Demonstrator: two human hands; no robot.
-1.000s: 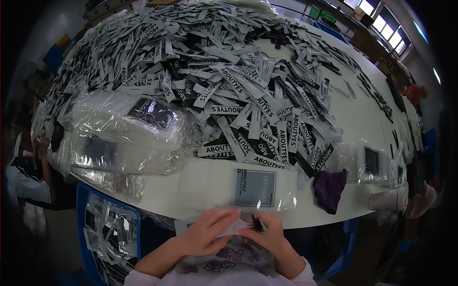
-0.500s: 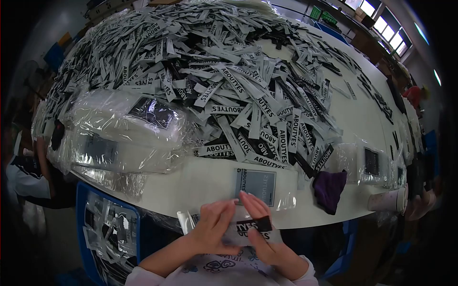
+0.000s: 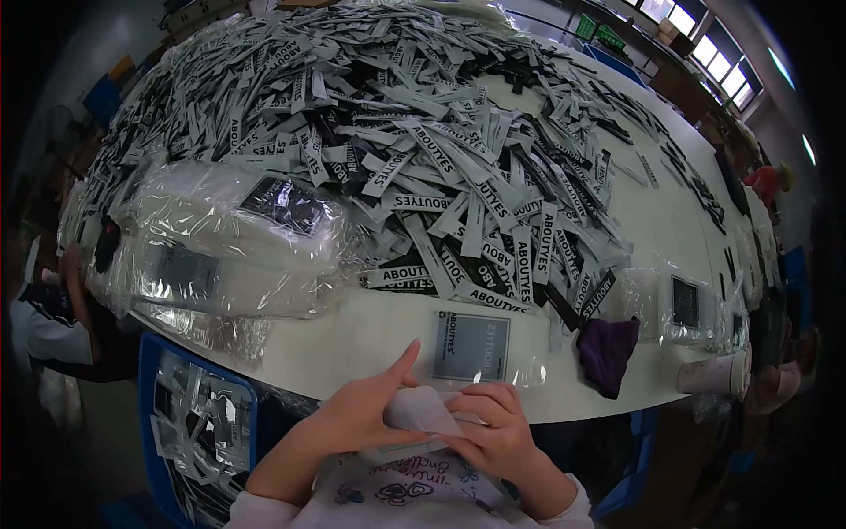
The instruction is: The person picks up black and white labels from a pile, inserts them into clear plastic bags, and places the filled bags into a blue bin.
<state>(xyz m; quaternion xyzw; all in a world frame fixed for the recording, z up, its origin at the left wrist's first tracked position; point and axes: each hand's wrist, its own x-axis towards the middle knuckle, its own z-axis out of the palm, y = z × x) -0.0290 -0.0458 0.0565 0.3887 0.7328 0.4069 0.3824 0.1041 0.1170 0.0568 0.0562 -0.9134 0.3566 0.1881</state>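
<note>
Just over the table's front edge, my two hands hold a small bundle of stick packets, its pale, whitish side showing. My left hand is curved around the bundle's left side, one finger pointing up. On the right, my right hand grips the other edge with bent fingers. A clear flat bag with a grey ABOUTYES label lies on the table right behind my hands. Farther back rises a large heap of grey and black stick packets.
Stacks of clear plastic bags lie at the left, with another stack at the right. Near them are a purple cloth and a cup. A blue bin with packed bags stands lower left. A person is at the left.
The bundle has turned, so its black-and-white lettering no longer faces me. My left hand has shifted slightly left, and my right hand has bent its fingers over the edge.
</note>
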